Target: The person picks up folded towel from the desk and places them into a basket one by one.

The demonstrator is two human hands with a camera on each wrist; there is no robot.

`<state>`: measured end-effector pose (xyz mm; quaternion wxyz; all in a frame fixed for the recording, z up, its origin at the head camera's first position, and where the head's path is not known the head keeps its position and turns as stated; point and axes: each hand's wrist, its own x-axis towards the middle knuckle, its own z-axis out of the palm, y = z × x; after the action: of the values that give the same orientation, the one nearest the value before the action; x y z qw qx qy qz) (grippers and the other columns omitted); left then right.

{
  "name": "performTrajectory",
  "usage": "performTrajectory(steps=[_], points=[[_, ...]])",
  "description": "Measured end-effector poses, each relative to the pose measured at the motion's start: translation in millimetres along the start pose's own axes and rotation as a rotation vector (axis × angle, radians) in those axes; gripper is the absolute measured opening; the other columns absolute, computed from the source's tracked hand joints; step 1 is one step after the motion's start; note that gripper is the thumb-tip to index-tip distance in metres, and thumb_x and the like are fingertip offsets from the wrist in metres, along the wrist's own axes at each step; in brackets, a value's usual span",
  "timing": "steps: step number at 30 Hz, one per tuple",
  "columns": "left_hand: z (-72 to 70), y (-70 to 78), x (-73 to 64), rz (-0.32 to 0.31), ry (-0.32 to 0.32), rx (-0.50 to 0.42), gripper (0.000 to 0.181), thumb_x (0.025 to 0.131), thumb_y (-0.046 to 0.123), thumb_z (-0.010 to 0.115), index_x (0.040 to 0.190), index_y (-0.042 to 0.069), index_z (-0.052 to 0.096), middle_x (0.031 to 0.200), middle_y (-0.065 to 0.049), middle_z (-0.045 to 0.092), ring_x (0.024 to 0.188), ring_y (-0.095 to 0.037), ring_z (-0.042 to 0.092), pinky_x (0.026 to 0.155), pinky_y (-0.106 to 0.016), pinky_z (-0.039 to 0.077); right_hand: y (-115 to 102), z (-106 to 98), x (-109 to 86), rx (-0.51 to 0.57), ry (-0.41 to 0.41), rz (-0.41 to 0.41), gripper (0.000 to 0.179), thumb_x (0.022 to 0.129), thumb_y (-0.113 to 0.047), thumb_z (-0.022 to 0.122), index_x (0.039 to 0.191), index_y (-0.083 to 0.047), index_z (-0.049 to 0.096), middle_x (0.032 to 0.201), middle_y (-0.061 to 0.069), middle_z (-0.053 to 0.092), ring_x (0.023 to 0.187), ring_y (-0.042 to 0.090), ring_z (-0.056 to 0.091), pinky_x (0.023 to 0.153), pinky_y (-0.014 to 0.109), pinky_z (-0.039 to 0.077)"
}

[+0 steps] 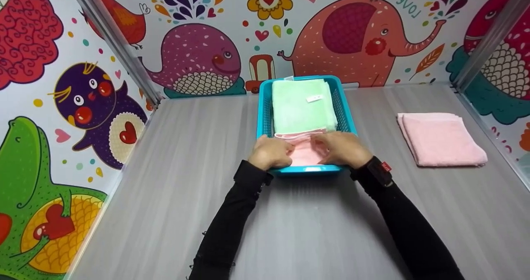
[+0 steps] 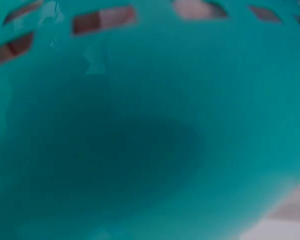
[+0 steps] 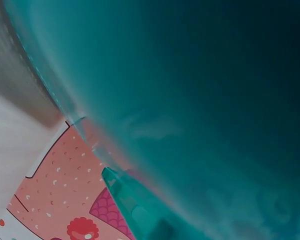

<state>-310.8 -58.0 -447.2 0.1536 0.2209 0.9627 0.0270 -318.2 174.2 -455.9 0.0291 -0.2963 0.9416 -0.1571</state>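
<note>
A folded pink towel (image 1: 305, 150) lies in the near end of a blue plastic basket (image 1: 347, 113). My left hand (image 1: 271, 152) reaches over the near left rim, fingers curled on the towel's left side. From the near right rim my right hand (image 1: 345, 148) grips the towel's right side, thumb and fingers bent toward it. A folded green towel (image 1: 300, 106) with a white label fills the far part of the basket. Both wrist views are mostly filled by the basket's wall (image 2: 115, 90), so the fingertips are largely hidden there.
A second folded pink towel (image 1: 443, 140) lies on the grey tabletop (image 1: 198, 147), right of the basket. Behind the basket stands a cartoon-printed wall (image 1: 269, 39), with another printed panel (image 1: 62, 147) along the left.
</note>
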Motion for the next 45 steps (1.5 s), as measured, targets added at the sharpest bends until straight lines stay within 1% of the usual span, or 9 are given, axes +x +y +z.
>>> performTrajectory(steps=[5, 10, 17, 19, 22, 27, 38, 41, 45], points=[[4.1, -1.1, -1.4, 0.033, 0.063, 0.004, 0.052, 0.084, 0.021, 0.052, 0.132, 0.026, 0.070, 0.113, 0.001, 0.073, 0.087, -0.020, 0.051, 0.097, -0.041, 0.037, 0, 1, -0.5, -0.025, 0.006, -0.010, 0.053, 0.078, -0.032, 0.092, 0.123, -0.011, 0.071, 0.103, 0.011, 0.073, 0.089, 0.027, 0.060, 0.076, 0.045, 0.052], [6.0, -7.0, -5.1, 0.139, 0.177, -0.094, 0.014, 0.091, 0.022, 0.056, 0.094, 0.013, 0.066, 0.072, 0.002, 0.046, 0.071, -0.017, 0.046, 0.080, -0.037, 0.033, 0, 1, -4.2, -0.015, 0.042, -0.018, 0.055, 0.082, -0.031, 0.089, 0.130, -0.012, 0.071, 0.104, 0.010, 0.074, 0.085, 0.024, 0.060, 0.072, 0.043, 0.050], [-1.2, -36.0, -10.3, 0.328, 0.328, -0.475, 0.033, 0.098, 0.009, 0.063, 0.130, 0.004, 0.070, 0.104, -0.010, 0.070, 0.095, -0.023, 0.062, 0.090, -0.038, 0.052, 12, -10, -12.3, 0.150, 0.100, -0.097, 0.044, 0.090, -0.021, 0.082, 0.129, -0.003, 0.071, 0.100, 0.015, 0.076, 0.086, 0.028, 0.070, 0.077, 0.045, 0.060], [-2.3, -46.2, -10.0, 0.288, 0.465, -0.532, 0.033, 0.097, 0.006, 0.066, 0.130, 0.002, 0.068, 0.115, -0.016, 0.069, 0.105, -0.028, 0.063, 0.098, -0.044, 0.052, 20, -19, -16.2, 0.231, 0.125, -0.098, 0.039, 0.092, -0.013, 0.078, 0.128, 0.000, 0.071, 0.106, 0.017, 0.077, 0.091, 0.031, 0.073, 0.081, 0.049, 0.062], [0.5, -59.0, -7.4, 0.084, 0.629, -0.550, 0.044, 0.097, 0.012, 0.068, 0.140, 0.004, 0.060, 0.129, -0.016, 0.063, 0.116, -0.031, 0.061, 0.100, -0.049, 0.051, 34, -35, -24.8, 0.316, 0.174, -0.036, 0.038, 0.095, -0.009, 0.074, 0.132, 0.000, 0.068, 0.113, 0.019, 0.075, 0.096, 0.034, 0.073, 0.083, 0.052, 0.061], [11.4, -68.5, 2.0, -0.163, 0.534, -0.654, 0.069, 0.103, 0.030, 0.064, 0.160, 0.006, 0.034, 0.154, -0.017, 0.047, 0.133, -0.034, 0.054, 0.109, -0.052, 0.047, 66, -57, -43.0, 0.318, 0.251, 0.141, 0.043, 0.099, -0.018, 0.071, 0.139, -0.005, 0.064, 0.123, 0.021, 0.072, 0.107, 0.038, 0.071, 0.090, 0.058, 0.059], [13.3, -66.1, 10.0, -0.160, 0.451, -0.707, 0.068, 0.107, 0.018, 0.052, 0.165, 0.003, 0.021, 0.167, -0.019, 0.033, 0.152, -0.036, 0.037, 0.125, -0.049, 0.031, 182, -80, -125.8, 0.314, 0.426, 0.554, 0.076, 0.103, -0.043, 0.061, 0.165, -0.014, 0.028, 0.145, 0.032, 0.053, 0.131, 0.051, 0.050, 0.101, 0.053, 0.046], [13.9, -67.3, 10.3, -0.152, 0.454, -0.698, 0.067, 0.107, 0.018, 0.051, 0.165, 0.002, 0.020, 0.167, -0.019, 0.032, 0.152, -0.036, 0.036, 0.125, -0.049, 0.031, 215, -74, -154.5, 0.325, 0.351, 0.713, 0.089, 0.103, -0.055, 0.052, 0.166, -0.007, 0.013, 0.153, 0.039, 0.038, 0.137, 0.058, 0.036, 0.108, 0.076, 0.031], [15.7, -69.6, 9.6, -0.159, 0.453, -0.694, 0.067, 0.106, 0.017, 0.051, 0.164, 0.001, 0.021, 0.167, -0.020, 0.033, 0.151, -0.036, 0.039, 0.123, -0.051, 0.033, 243, -59, -174.0, 0.376, 0.252, 0.851, 0.102, 0.100, -0.060, 0.053, 0.163, 0.004, 0.003, 0.159, 0.044, 0.017, 0.141, 0.063, 0.025, 0.114, 0.078, 0.023]])
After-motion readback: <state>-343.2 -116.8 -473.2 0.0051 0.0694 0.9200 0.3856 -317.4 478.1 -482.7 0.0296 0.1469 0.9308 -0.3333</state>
